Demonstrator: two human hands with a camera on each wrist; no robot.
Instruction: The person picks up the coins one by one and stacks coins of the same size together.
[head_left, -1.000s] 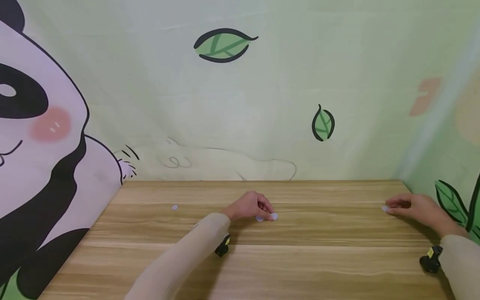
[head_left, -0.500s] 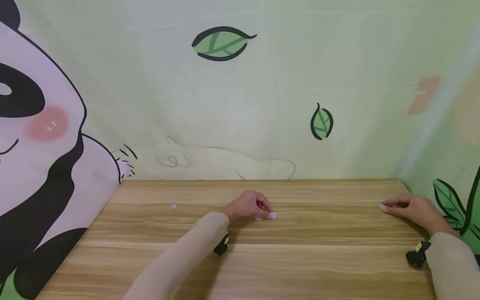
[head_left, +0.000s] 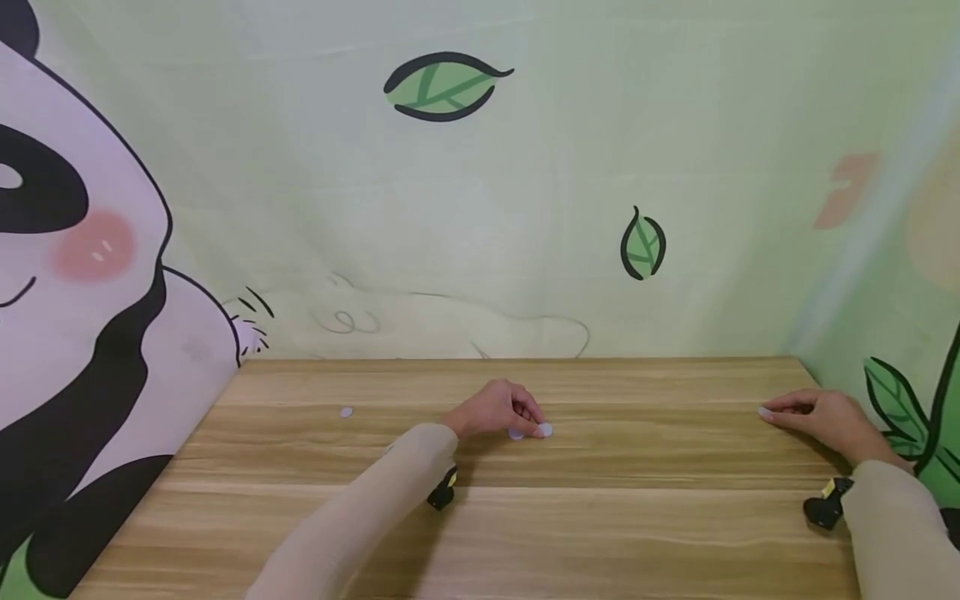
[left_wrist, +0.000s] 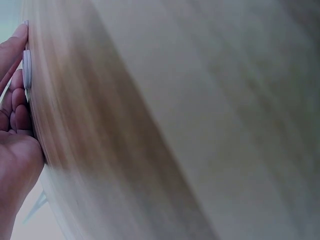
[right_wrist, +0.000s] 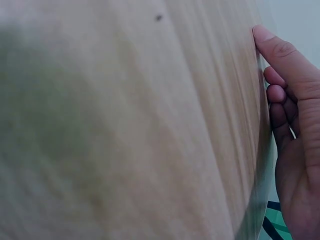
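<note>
Nearest me, the left sleeve (head_left: 345, 517) and right sleeve (head_left: 896, 525) reach in over the wooden table (head_left: 645, 533), with a small black camera (head_left: 442, 492) below the left wrist and another camera (head_left: 825, 505) below the right.

Past them, I have the left hand (head_left: 491, 410) low over the middle of the table, thumb and forefinger tips pinching the left disc (head_left: 546, 430) at its edge; the other fingers curl in. A second disc (head_left: 516, 434) lies just beside it, under that hand; the left wrist view shows its thick rim (left_wrist: 27, 70) standing edge-on to me.

The right hand (head_left: 828, 421) pinches the right disc (head_left: 763, 412) between thumb and forefinger, near the table's right end. My right wrist view hides this disc, so I judge that grip from the head view alone.

The relation I'd watch: the right disc sits well apart from the left disc, to its right and slightly farther away, with bare wood between. All are round, so no long axis matters. A lone disc (head_left: 346, 412) lies out left, nearer the left hand.

Behind stands the panda backdrop (head_left: 525, 183).
</note>
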